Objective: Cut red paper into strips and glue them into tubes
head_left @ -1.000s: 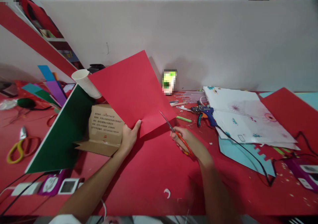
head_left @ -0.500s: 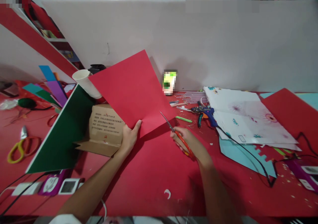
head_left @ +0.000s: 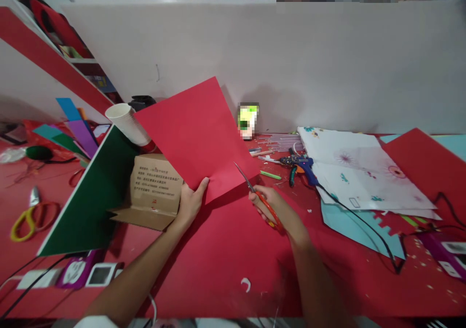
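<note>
A red sheet of paper is held up above the table, its lower edge pinched by my left hand with the thumb on top. In my right hand is a pair of scissors with orange and yellow handles. Their blades point up and left and overlap the lower right part of the sheet. The blades look nearly closed; whether paper lies between them I cannot tell. Just left of my left hand stands a brown cardboard box with printed text.
A green board leans at left beside a paper cup. Another pair of scissors lies far left. On the right are a blue glue gun with a black cord, and patterned white sheets. A lit phone rests against the partition.
The red sheet has shifted slightly down and to the right, its upper part tipping a little. Both hands stay almost where they were, and the scissors keep nearly the same place.
</note>
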Available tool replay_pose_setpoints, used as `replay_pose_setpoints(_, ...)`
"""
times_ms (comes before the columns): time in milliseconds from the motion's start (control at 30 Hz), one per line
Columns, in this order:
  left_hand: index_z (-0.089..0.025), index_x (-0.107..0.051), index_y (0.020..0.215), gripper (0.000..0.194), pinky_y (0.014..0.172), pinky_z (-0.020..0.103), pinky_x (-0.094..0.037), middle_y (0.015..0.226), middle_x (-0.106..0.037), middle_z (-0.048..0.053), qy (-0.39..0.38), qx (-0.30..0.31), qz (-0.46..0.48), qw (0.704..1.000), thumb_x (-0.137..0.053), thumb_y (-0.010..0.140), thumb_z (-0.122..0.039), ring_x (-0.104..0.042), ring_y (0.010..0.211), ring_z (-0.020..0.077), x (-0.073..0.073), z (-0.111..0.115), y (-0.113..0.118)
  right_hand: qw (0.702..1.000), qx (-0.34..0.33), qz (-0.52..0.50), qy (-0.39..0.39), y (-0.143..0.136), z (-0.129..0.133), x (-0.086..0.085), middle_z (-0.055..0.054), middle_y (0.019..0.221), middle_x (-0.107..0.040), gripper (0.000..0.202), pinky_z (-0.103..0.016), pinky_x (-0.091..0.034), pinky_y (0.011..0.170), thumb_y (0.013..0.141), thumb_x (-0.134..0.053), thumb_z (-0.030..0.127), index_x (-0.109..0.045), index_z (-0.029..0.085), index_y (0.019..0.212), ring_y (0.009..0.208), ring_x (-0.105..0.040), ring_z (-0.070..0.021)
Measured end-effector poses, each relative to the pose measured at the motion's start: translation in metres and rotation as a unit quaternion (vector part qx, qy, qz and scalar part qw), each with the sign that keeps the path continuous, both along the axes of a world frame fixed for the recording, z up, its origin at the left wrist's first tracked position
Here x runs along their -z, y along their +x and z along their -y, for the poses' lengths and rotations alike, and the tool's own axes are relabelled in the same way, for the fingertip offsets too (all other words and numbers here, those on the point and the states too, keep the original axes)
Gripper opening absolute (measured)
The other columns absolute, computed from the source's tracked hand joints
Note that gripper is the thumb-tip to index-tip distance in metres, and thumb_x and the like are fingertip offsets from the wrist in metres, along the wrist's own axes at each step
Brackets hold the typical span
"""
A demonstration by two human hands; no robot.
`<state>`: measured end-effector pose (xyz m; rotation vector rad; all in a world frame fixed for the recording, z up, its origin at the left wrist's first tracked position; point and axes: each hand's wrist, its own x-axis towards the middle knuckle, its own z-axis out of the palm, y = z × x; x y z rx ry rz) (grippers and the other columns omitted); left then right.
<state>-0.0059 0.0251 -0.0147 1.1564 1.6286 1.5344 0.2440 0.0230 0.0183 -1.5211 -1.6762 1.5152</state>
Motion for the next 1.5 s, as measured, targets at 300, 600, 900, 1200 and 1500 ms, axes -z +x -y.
replay_pose_setpoints(300, -0.014, -0.072, 0.111, 0.041, 0.111, 0.047, -0.05, 0.118, -0.076, 0.015, 0.005, 0.012, 0.005, 1.0, -0.072, 0.084, -0.045, -0.071, 0.116, 0.0293, 0.0, -0.001, 0.0, 1.0, 0.003, 0.0, 0.008, 0.0, 0.0, 0.005, 0.007, 0.053, -0.045, 0.039, -0.02, -0.031, 0.039, 0.09, -0.057, 0.062, -0.047, 0.024, 0.083, 0.041, -0.042, -0.0097)
replay_pose_setpoints(600, -0.014, -0.072, 0.11, 0.043, 0.107, 0.045, -0.053, 0.115, -0.077, 0.014, 0.005, 0.027, -0.016, 0.999, -0.072, 0.083, -0.048, -0.072, 0.112, 0.0291, 0.002, 0.001, 0.0, 1.0, 0.003, 0.008, 0.005, 0.0, -0.001, 0.002, 0.008, 0.055, -0.045, 0.038, -0.02, -0.031, 0.038, 0.09, -0.058, 0.06, -0.05, 0.024, 0.087, 0.04, -0.044, -0.0099)
replay_pose_setpoints(900, -0.013, -0.072, 0.109, 0.044, 0.105, 0.045, -0.053, 0.114, -0.078, 0.014, 0.0, 0.031, -0.016, 0.999, -0.07, 0.083, -0.049, -0.072, 0.112, 0.0293, 0.0, 0.0, 0.001, 0.999, 0.024, -0.034, -0.007, -0.001, -0.002, 0.015, 0.008, 0.053, -0.044, 0.036, -0.019, -0.029, 0.037, 0.09, -0.057, 0.059, -0.05, 0.024, 0.086, 0.039, -0.04, -0.0095)
replay_pose_setpoints(1200, -0.014, -0.073, 0.105, 0.042, 0.106, 0.044, -0.053, 0.111, -0.079, 0.013, -0.002, 0.038, -0.025, 0.999, -0.071, 0.082, -0.049, -0.073, 0.11, 0.0292, 0.001, 0.001, 0.0, 1.0, 0.013, -0.003, 0.018, -0.001, -0.002, 0.014, 0.007, 0.056, -0.047, 0.036, -0.019, -0.034, 0.038, 0.092, -0.056, 0.059, -0.053, 0.023, 0.09, 0.041, -0.046, -0.0101)
replay_pose_setpoints(1500, -0.014, -0.073, 0.109, 0.045, 0.105, 0.045, -0.053, 0.113, -0.078, 0.013, -0.005, 0.04, -0.009, 0.999, -0.071, 0.082, -0.05, -0.072, 0.11, 0.0292, 0.005, 0.0, -0.001, 0.999, 0.031, -0.025, -0.007, -0.004, -0.001, 0.015, 0.008, 0.056, -0.047, 0.029, -0.018, -0.032, 0.036, 0.089, -0.06, 0.051, -0.054, 0.023, 0.089, 0.039, -0.045, -0.009)
